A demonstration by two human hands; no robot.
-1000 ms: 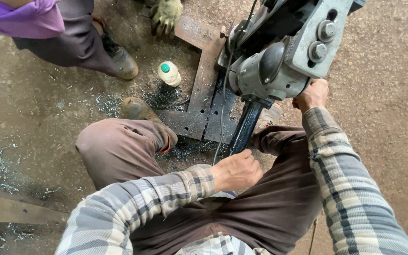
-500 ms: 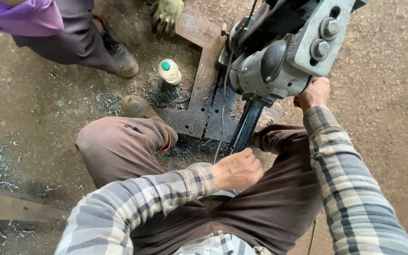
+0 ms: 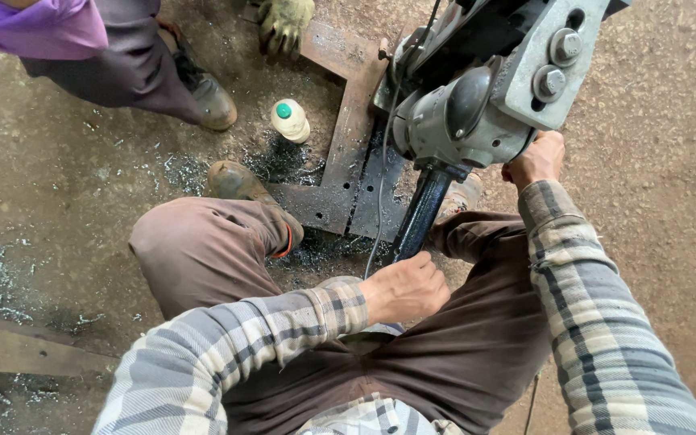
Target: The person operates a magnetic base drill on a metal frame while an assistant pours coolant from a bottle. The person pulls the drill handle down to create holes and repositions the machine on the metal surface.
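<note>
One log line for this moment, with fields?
left hand: grips dark handle | right hand: on grey drill | steel plate: under drill

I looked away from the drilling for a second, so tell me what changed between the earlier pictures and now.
Almost nothing. The left hand stays wrapped on the dark handle, and the right hand stays up against the grey drilling machine. The small bottle appears only slightly shifted in the frame, most likely from head movement. The co-worker's gloved hand remains on the steel plate.
</note>
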